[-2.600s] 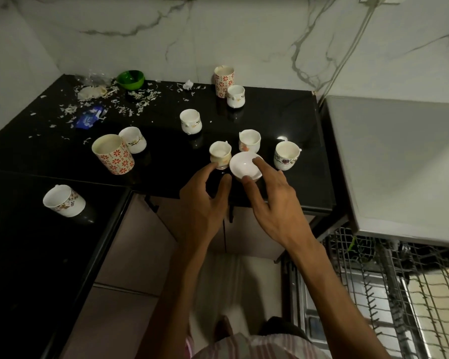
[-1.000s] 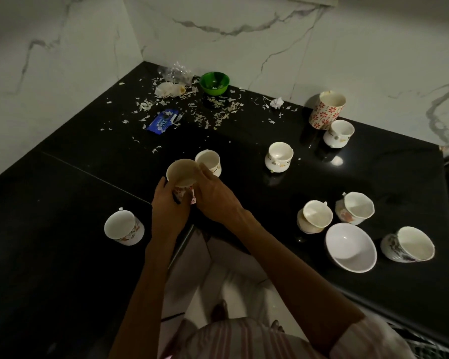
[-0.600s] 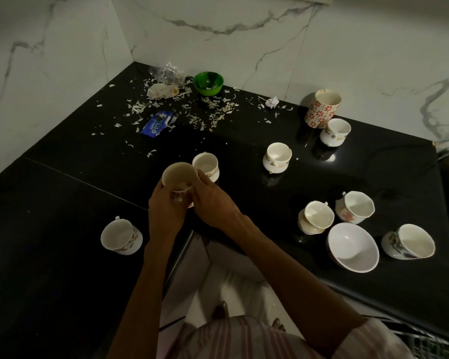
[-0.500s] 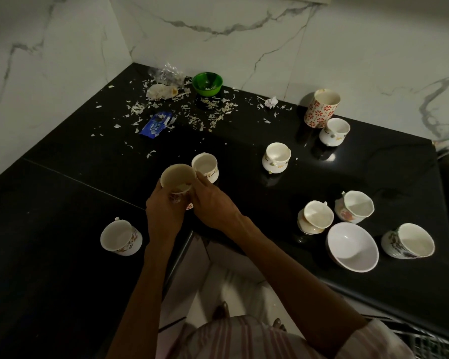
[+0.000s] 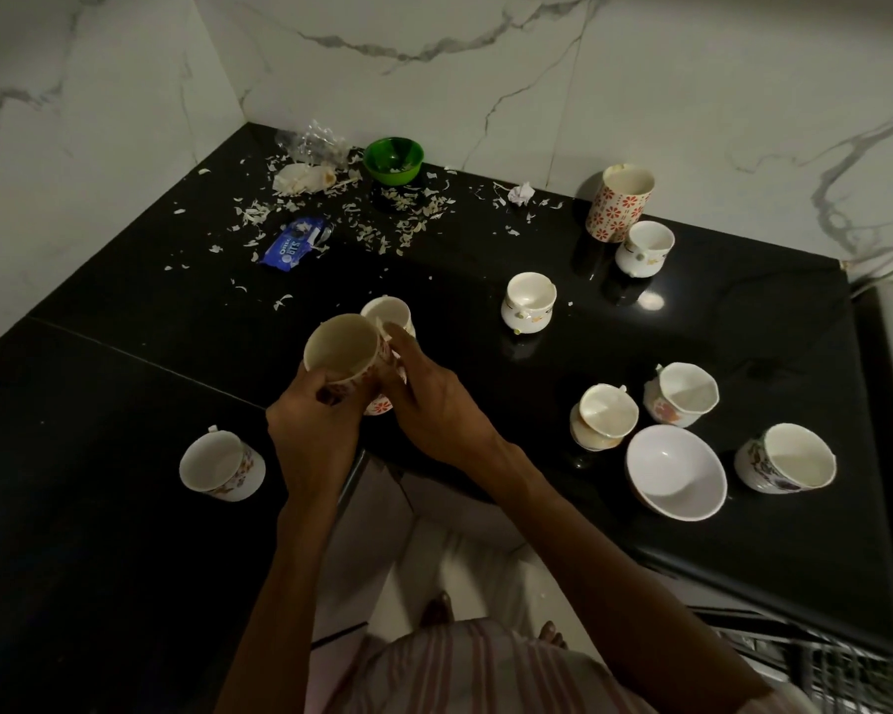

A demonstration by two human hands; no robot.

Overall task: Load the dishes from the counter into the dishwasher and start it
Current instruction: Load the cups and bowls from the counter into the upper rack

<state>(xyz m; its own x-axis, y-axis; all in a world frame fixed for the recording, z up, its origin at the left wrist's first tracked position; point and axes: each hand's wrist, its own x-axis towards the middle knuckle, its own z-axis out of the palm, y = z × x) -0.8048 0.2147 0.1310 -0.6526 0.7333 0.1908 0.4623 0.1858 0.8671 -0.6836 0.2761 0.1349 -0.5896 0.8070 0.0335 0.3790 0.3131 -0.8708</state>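
Black polished stone forms an L-shaped counter (image 5: 743,311) set against white marble-veined walls, and at the centre of the view both hands meet around a tall mug with red flowers (image 5: 344,360), lifted and tipped so its empty mouth faces the camera. At about 8 o'clock of that mug the left hand (image 5: 313,430) wraps its curled fingers around the lower wall; at 4 o'clock the right hand (image 5: 431,409) grips the other side, fingers bent against the mug, its fingertips just beside a small white cup (image 5: 389,316) that stands directly behind. Toward 9 o'clock of the view a floral cup (image 5: 221,466) lies tilted on the near counter. At 3 o'clock a cluster sits together: a tilted cream cup (image 5: 605,415), an angular cup with a red flower (image 5: 684,394), a white bowl (image 5: 676,472) touching or nearly touching the cream cup, and a floral cup on the right (image 5: 787,458). Toward 1 o'clock stand a footed cup (image 5: 529,302), a second footed cup (image 5: 643,248) and a second red-flowered mug (image 5: 620,202), the last two just beside each other. Near 11 o'clock a green bowl (image 5: 393,159), a blue biscuit wrapper (image 5: 292,243) and scattered pale peelings (image 5: 408,208) litter the corner. At 5 o'clock a wire dishwasher rack (image 5: 846,672) shows dimly.
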